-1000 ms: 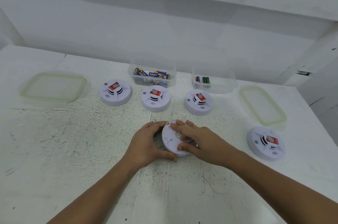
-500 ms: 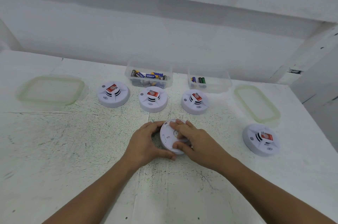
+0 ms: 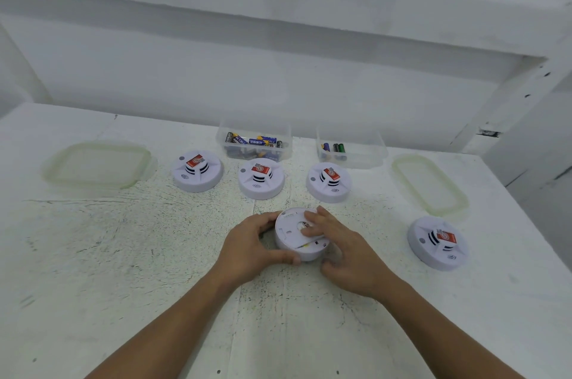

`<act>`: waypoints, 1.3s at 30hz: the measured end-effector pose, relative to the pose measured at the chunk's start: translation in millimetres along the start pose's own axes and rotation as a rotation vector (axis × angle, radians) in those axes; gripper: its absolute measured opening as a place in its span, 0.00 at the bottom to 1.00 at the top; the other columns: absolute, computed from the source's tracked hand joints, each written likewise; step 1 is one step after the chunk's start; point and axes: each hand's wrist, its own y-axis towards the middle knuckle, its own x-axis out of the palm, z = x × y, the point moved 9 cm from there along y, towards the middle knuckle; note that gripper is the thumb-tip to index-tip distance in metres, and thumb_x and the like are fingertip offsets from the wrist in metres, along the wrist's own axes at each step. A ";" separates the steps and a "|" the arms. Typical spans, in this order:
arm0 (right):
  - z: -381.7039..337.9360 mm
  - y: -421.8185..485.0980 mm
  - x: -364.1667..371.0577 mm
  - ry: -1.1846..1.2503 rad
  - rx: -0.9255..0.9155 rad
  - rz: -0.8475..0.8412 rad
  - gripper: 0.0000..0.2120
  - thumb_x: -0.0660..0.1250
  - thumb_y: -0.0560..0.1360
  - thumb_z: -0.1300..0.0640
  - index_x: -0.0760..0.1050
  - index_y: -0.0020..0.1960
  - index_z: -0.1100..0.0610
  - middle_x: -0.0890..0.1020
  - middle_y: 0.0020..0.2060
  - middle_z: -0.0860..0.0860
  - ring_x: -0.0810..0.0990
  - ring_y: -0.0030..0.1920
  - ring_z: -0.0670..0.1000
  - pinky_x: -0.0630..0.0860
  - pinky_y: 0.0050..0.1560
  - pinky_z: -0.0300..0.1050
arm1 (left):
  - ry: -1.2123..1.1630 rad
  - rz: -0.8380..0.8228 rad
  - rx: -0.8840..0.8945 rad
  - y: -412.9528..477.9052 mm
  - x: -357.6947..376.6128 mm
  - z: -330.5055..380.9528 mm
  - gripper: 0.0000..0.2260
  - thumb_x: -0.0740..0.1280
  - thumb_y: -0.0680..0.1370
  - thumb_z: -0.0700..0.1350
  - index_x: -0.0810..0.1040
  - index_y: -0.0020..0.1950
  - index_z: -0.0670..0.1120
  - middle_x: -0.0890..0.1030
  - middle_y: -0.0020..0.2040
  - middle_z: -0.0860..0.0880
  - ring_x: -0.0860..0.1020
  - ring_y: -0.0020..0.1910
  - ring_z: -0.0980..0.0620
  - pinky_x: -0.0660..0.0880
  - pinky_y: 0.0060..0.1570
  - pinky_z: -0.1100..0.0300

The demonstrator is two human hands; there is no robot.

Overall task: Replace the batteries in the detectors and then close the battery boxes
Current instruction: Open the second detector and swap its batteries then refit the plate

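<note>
Left hand [image 3: 250, 247] grips the detector [image 3: 292, 231] at centre table, base up; right hand [image 3: 346, 258] lays flat fingers on that base. Its print is unreadable; blue batteries [image 3: 258, 141] in the far box [image 3: 223, 138] read "CELL".

The upturned detector [image 3: 292, 234] is smooth, matt white plastic. Beyond it, the battery tub [image 3: 247, 131] and the smaller tub [image 3: 368, 155] are clear, faintly glossy plastic. The left lid [image 3: 97, 166] and right lid [image 3: 430, 183] are cloudy, greenish plastic. Beneath it, the table [image 3: 123, 254] is white-painted, rough and speckled.
</note>
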 end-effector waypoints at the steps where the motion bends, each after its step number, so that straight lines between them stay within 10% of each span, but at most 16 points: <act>1: 1.2 -0.1 0.1 0.012 0.002 0.008 0.28 0.65 0.68 0.63 0.69 0.66 0.46 0.67 0.70 0.39 0.55 0.75 0.39 0.56 0.72 0.33 | -0.052 -0.001 -0.016 0.0 0.4 -0.9 0.32 0.83 0.54 0.54 0.76 0.55 0.65 0.81 0.54 0.64 0.76 0.54 0.70 0.71 0.53 0.70; 8: 8.1 3.4 -25.6 0.468 0.158 0.221 0.17 0.68 0.74 0.65 0.78 0.59 0.48 0.83 0.53 0.45 0.81 0.55 0.47 0.79 0.54 0.47 | -0.215 -0.037 0.019 0.4 4.7 11.5 0.15 0.66 0.76 0.58 0.78 0.61 0.57 0.82 0.55 0.61 0.79 0.55 0.63 0.73 0.55 0.60; 16: 18.6 9.9 -24.8 0.943 0.340 0.325 0.12 0.58 0.80 0.61 0.79 0.58 0.54 0.85 0.50 0.54 0.83 0.49 0.58 0.81 0.46 0.55 | -0.405 0.080 0.004 11.1 5.9 18.0 0.07 0.65 0.79 0.38 0.77 0.56 0.44 0.82 0.48 0.49 0.80 0.46 0.56 0.76 0.47 0.67; 22: 28.2 10.3 -14.4 1.008 0.384 0.373 0.13 0.57 0.81 0.60 0.79 0.56 0.54 0.85 0.49 0.56 0.84 0.48 0.58 0.81 0.42 0.52 | -0.689 0.145 -0.071 16.1 18.4 7.8 0.08 0.63 0.79 0.35 0.78 0.56 0.40 0.79 0.45 0.40 0.82 0.46 0.43 0.80 0.42 0.51; 39: 43.9 2.0 -9.9 0.991 0.386 0.432 0.12 0.56 0.80 0.61 0.78 0.53 0.62 0.82 0.49 0.64 0.82 0.45 0.61 0.80 0.37 0.51 | -0.655 0.121 -0.057 18.0 24.3 -0.9 0.10 0.63 0.79 0.33 0.78 0.59 0.39 0.81 0.49 0.35 0.83 0.46 0.44 0.81 0.46 0.46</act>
